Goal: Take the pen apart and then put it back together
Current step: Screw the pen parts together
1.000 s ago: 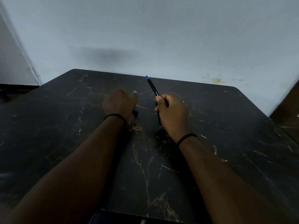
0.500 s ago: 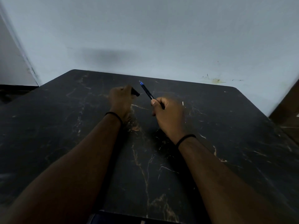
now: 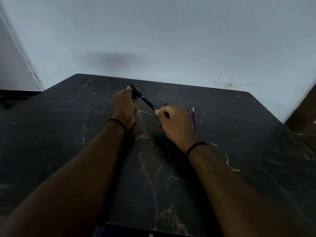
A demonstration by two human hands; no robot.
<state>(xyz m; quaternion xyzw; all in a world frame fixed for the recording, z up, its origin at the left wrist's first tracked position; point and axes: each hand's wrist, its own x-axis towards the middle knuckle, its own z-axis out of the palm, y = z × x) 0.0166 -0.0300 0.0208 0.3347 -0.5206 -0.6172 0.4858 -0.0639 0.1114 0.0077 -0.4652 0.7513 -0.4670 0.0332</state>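
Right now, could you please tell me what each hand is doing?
Left hand: fingers grip the black cap.
Right hand: fingers grip the pen barrel.

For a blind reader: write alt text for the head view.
Two hands join pen parts above a dark marble table: the left hand grips a black cap against the blue tip of the barrel held by the right hand. A thin refill lies to the right.

I see my left hand gripping a black cap at the far end of the pen barrel, which my right hand pinches at its near end. Cap and barrel meet at a blue band. A thin refill lies on the dark marble table, just right of my right hand.
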